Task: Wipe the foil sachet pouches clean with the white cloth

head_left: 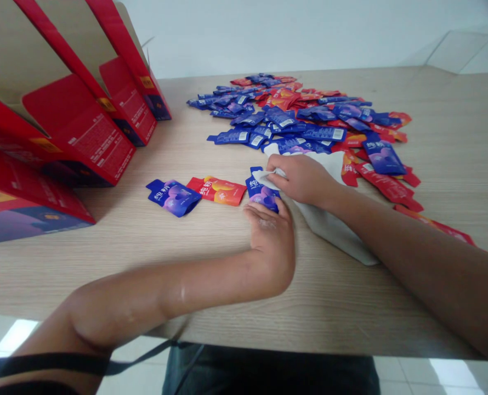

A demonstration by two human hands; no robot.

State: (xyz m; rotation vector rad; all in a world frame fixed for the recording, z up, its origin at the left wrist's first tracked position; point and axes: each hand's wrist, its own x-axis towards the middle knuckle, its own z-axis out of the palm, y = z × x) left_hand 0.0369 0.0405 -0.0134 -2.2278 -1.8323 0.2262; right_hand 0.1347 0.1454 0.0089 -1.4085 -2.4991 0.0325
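My left hand (268,222) presses on the lower end of a blue pouch (261,189) lying on the table, its fingers partly curled over the edge. A white cloth (330,222) is bunched in my right hand (299,176), whose fingers pinch one corner against the top of that same pouch. The rest of the cloth trails over the table under my right forearm. To the left, a red-orange pouch (221,192) and another blue pouch (173,197) lie face up in a row, slightly overlapping.
Beyond my hands spreads a heap of blue and red pouches (283,118), some reaching right toward my forearm. Several open red cartons (91,131) stand at the left. A clear plastic piece (458,52) is at the back right. The table's (211,318) front edge runs close to my body.
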